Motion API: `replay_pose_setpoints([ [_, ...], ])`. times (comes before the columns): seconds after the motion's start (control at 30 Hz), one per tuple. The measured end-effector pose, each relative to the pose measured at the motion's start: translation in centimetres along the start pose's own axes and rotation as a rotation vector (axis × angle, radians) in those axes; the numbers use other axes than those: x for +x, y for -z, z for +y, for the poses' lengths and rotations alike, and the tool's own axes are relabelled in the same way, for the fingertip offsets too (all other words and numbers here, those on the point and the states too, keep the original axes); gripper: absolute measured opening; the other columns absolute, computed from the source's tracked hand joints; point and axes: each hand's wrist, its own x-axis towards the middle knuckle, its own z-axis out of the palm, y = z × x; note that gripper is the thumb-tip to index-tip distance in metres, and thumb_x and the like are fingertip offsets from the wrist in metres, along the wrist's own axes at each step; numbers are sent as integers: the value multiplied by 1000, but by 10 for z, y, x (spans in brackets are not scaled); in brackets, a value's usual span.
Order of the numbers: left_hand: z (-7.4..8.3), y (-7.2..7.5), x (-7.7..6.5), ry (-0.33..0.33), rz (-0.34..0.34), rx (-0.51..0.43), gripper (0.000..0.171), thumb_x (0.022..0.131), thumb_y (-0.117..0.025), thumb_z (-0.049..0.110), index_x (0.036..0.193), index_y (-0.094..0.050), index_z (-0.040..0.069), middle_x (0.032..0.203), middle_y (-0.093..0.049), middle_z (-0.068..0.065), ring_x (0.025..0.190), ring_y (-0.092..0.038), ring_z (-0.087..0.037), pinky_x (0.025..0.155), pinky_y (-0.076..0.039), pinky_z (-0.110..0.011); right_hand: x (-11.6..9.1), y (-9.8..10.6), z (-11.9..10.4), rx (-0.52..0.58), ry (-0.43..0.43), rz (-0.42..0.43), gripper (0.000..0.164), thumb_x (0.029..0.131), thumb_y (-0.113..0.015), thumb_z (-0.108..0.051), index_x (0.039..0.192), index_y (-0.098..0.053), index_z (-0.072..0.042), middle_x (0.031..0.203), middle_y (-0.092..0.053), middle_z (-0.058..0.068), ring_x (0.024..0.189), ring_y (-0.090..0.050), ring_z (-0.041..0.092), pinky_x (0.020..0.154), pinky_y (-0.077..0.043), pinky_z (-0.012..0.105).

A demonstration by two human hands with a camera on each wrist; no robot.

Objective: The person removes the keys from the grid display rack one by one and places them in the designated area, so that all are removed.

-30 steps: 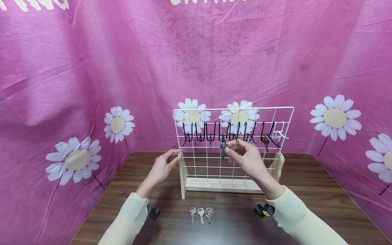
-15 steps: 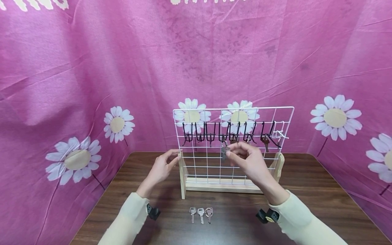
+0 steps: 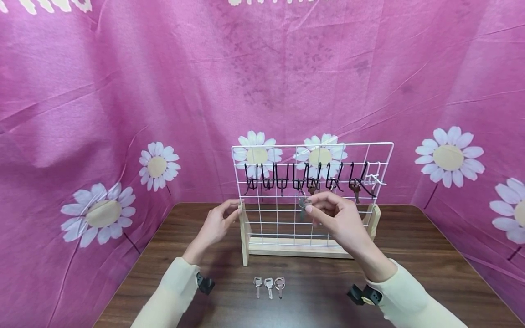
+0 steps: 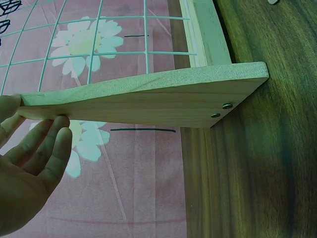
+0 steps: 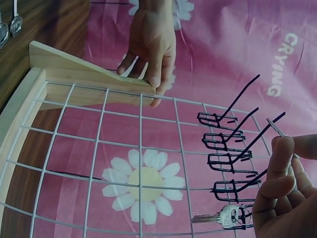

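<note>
Key (image 3: 302,211) was pinched in my right hand (image 3: 339,219), just in front of the white grid (image 3: 311,145), near the black hooks (image 3: 298,187). My left hand (image 3: 218,223) gripped the wooden end piece (image 4: 129,106); three more keys (image 3: 269,283) lay on the table (image 3: 430,246).

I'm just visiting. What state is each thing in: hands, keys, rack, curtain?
Left hand: holding the wooden stand's left end.
Right hand: pinching a key.
Held key: raised above the table, blurred.
Three loose keys: lying in a row on the table.
Brownish key: hanging at the right of the black hooks.
Black hooks: mounted on the grid.
Wire grid: upright in the stand.
Curtain: hanging, creased.
</note>
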Motion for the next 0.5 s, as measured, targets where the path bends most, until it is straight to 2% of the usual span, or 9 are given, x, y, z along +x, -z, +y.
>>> replay_pose_setpoints([
  [0.23, 1, 0, 0, -3, 9, 32, 30, 100, -62, 25, 128, -66, 17, 116, -75, -7, 82, -69, -14, 72, -57, -25, -3, 1, -5, 2, 6, -4, 18, 93, -72, -18, 106, -68, -7, 78, -71, -9, 62, -64, 13, 60, -56, 27],
  [0.5, -1, -1, 0, -5, 4, 14, 29, 100, -62, 23, 128, -66, 17, 115, -75, -8, 75, -69, -12, 67, -57, -23, -6, 0, -8, 22, 0, -38, 18, 93, -72, -17, 106, -68, -5, 80, -72, -10, 62, -66, 15, 58, -56, 28],
])
